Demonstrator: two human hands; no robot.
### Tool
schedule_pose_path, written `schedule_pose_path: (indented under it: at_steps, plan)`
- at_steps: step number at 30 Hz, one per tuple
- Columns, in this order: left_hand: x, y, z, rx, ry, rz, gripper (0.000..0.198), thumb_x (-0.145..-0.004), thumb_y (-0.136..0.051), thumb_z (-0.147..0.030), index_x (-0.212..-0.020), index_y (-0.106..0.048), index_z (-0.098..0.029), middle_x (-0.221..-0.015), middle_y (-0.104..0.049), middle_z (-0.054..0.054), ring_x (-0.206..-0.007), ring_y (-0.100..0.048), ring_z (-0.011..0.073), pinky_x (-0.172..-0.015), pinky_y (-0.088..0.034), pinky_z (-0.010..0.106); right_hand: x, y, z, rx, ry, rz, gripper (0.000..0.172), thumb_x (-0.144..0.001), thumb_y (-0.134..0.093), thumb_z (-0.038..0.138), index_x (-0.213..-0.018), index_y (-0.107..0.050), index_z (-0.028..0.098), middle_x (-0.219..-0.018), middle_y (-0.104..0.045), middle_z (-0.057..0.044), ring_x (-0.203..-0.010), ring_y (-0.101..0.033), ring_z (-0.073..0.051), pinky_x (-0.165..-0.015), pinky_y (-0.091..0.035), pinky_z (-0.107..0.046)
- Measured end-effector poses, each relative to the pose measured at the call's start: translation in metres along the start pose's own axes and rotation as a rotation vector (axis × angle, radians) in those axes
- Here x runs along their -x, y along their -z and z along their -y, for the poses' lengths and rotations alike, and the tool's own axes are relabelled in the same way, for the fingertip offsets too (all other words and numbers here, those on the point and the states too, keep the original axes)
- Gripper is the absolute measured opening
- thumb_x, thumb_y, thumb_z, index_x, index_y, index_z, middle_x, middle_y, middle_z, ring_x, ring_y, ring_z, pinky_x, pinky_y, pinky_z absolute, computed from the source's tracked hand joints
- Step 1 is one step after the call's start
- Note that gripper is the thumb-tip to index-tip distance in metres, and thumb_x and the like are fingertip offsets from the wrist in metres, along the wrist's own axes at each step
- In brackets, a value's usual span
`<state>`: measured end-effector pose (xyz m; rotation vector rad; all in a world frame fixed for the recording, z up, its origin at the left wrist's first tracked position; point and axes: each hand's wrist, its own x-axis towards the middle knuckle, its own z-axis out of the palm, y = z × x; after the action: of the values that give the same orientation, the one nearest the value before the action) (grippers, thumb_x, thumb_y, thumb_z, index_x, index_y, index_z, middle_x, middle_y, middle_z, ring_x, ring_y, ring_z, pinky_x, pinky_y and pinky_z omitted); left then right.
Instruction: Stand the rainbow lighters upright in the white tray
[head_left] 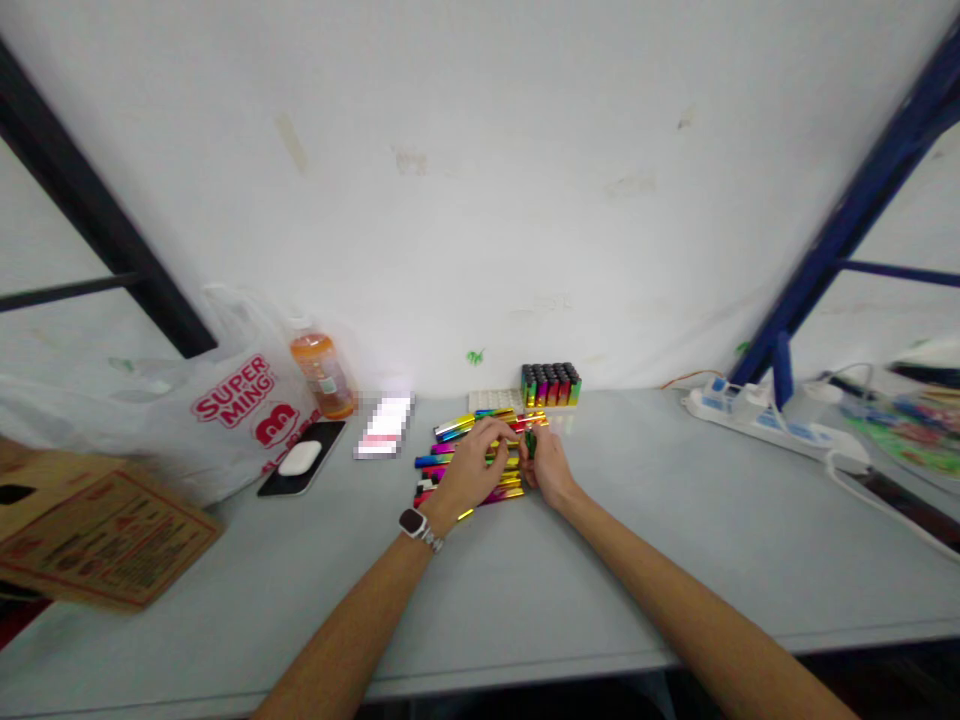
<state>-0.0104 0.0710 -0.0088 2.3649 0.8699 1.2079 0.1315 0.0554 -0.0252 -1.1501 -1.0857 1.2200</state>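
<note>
Pale grey worktop (645, 560) against a white wall, blue metal frame at right. Left hand (474, 468), with a silver wristwatch (417, 526) on the wrist, rests curled over a pile of shiny multicoloured metallic lighter sleeves (457, 462) lying flat mid-worktop; whether its grip is closed on one I cannot tell. Right hand (546, 466) sits just beside it, fingers pinched shut around a small green lighter (530, 442) at the pile's right edge. Behind the pile, a white tray (495, 400) and a row of upright dark-capped colourful lighters (551, 384) near the wall. Left side: orange drink bottle (321, 374), white printed plastic bag (225, 410), black phone with white case on it (301, 458), brown cardboard box (90, 530). Right: white power strip (757, 415).
</note>
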Motion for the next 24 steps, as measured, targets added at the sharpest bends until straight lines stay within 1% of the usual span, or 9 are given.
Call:
schedule_pose_path:
  at_steps: [2, 5, 10, 12, 14, 18, 21, 24]
  plan:
    - [0.0002, -0.0008, 0.0007, 0.004, -0.003, -0.001, 0.021, -0.091, -0.046, -0.010, -0.097, -0.063, -0.020, -0.103, -0.066, 0.007, -0.104, -0.061, 0.0194, -0.096, -0.047, 0.038, -0.0001, -0.0006, -0.0003, -0.029, 0.001, -0.071, 0.051, -0.088, -0.029, 0.058, -0.052, -0.039, 0.023, -0.039, -0.030, 0.005, -0.033, -0.026, -0.009, -0.034, -0.021, -0.023]
    - [0.0001, -0.0010, 0.0005, 0.008, 0.000, 0.004, 0.020, -0.091, -0.046, -0.010, -0.097, -0.063, -0.020, -0.103, -0.066, 0.007, -0.103, -0.061, 0.0194, -0.095, -0.047, 0.038, 0.0001, -0.0011, 0.0007, -0.075, -0.039, -0.068, 0.051, -0.086, -0.032, 0.059, -0.051, -0.039, 0.022, -0.038, -0.031, 0.005, -0.033, -0.025, -0.008, -0.034, -0.018, -0.022]
    - [-0.0002, -0.0005, -0.0003, 0.010, -0.001, 0.010, 0.019, -0.091, -0.047, -0.011, -0.095, -0.063, -0.020, -0.104, -0.065, 0.006, -0.104, -0.061, 0.0189, -0.095, -0.046, 0.037, 0.0021, 0.0010, 0.0050, -0.232, -0.154, 0.040, 0.060, -0.080, -0.032, 0.074, -0.050, -0.037, 0.022, -0.038, -0.022, 0.008, -0.033, -0.015, -0.006, -0.036, -0.009, -0.022]
    - [-0.0001, -0.0008, 0.0001, 0.011, -0.001, 0.009, 0.019, -0.092, -0.046, -0.011, -0.095, -0.063, -0.020, -0.103, -0.066, 0.006, -0.103, -0.061, 0.0188, -0.095, -0.046, 0.037, 0.0023, 0.0018, 0.0053, -0.251, -0.156, 0.060, 0.060, -0.080, -0.032, 0.073, -0.050, -0.037, 0.022, -0.038, -0.020, 0.008, -0.033, -0.014, -0.006, -0.036, -0.008, -0.022]
    - [0.0001, -0.0013, 0.0005, 0.010, -0.001, 0.010, 0.019, -0.092, -0.046, -0.011, -0.095, -0.063, -0.020, -0.102, -0.066, 0.006, -0.102, -0.062, 0.0190, -0.095, -0.047, 0.037, 0.0013, 0.0020, 0.0037, -0.233, -0.137, 0.041, 0.056, -0.081, -0.033, 0.068, -0.049, -0.037, 0.022, -0.037, -0.022, 0.007, -0.033, -0.016, -0.006, -0.036, -0.009, -0.022]
    - [0.0000, -0.0018, 0.0002, 0.008, -0.003, 0.008, 0.020, -0.091, -0.047, -0.010, -0.096, -0.064, -0.020, -0.101, -0.067, 0.006, -0.102, -0.062, 0.0190, -0.094, -0.047, 0.036, -0.0011, 0.0011, -0.0018, -0.135, -0.059, -0.030, 0.047, -0.083, -0.033, 0.056, -0.051, -0.038, 0.023, -0.039, -0.031, 0.005, -0.032, -0.024, -0.008, -0.034, -0.015, -0.023]
    - [-0.0004, -0.0016, -0.0007, 0.011, 0.005, 0.011, 0.021, -0.090, -0.048, -0.010, -0.099, -0.064, -0.020, -0.103, -0.067, 0.006, -0.102, -0.062, 0.0185, -0.092, -0.048, 0.035, -0.0003, 0.0003, -0.0033, -0.061, 0.024, -0.045, 0.045, -0.084, -0.032, 0.055, -0.053, -0.041, 0.023, -0.040, -0.034, 0.005, -0.033, -0.027, -0.009, -0.033, -0.019, -0.023]
    - [-0.0003, -0.0015, -0.0007, 0.008, 0.006, 0.005, 0.020, -0.091, -0.049, -0.010, -0.099, -0.064, -0.020, -0.103, -0.067, 0.006, -0.101, -0.062, 0.0186, -0.092, -0.048, 0.035, 0.0017, -0.0004, -0.0019, -0.018, 0.065, -0.037, 0.046, -0.084, -0.032, 0.056, -0.055, -0.042, 0.023, -0.040, -0.034, 0.005, -0.034, -0.029, -0.009, -0.035, -0.021, -0.022]
